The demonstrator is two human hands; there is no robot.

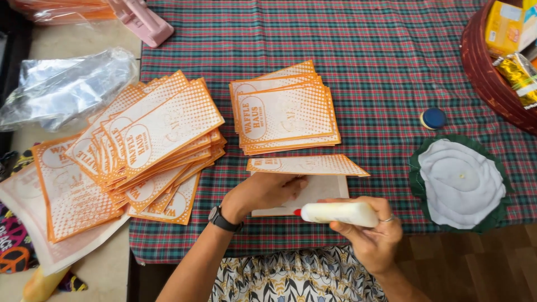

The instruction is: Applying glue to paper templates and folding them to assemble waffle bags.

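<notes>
In the lower middle of the frame, the left hand [263, 193] lies flat with the palm down on a folded paper bag [313, 193], pressing it on the checked tablecloth [380, 67]; its fingers are spread and do not close around anything. The upper flap of this bag, orange with a dot pattern, is folded up above the hand. Just to the right, the right hand [372, 235] is closed around a white glue bottle [338, 213], which lies almost horizontal with its red tip pointing left, near the lower edge of the bag. Above the bag is a neat pile of orange bags [285, 109], and a bigger, loose heap of bags [151, 140] is at the left. A blue cap [433, 118] lies at the right, above a white and green round mat [458, 182].
</notes>
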